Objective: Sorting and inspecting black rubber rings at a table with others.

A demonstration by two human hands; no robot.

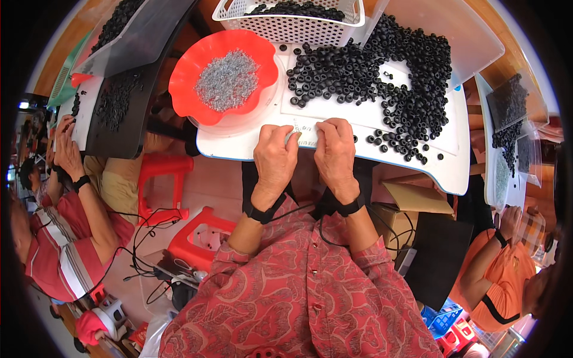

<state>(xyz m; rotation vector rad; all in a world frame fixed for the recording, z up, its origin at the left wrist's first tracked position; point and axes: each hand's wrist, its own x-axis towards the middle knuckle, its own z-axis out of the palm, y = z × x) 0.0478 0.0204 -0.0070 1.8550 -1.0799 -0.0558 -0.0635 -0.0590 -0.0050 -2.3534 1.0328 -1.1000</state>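
My left hand (277, 152) and my right hand (335, 153) are side by side at the front edge of the white table (230, 142). Both have curled fingers, with thumb and forefinger pressed together; whatever they pinch is too small to make out. Between them lie tiny translucent pieces (306, 127), some in short rows. To the left, a red scalloped bowl (184, 89) holds a heap of similar small translucent pieces (227, 80). Many black ring-shaped parts (334, 71) spread over the tabletop beyond and right of my right hand.
A white perforated basket (286, 27) with black parts stands at the back. A translucent bin (459, 36) lies behind the heap at right. People work at tables on the left (77, 238) and right (498, 274). A red stool (200, 238) and cables are below.
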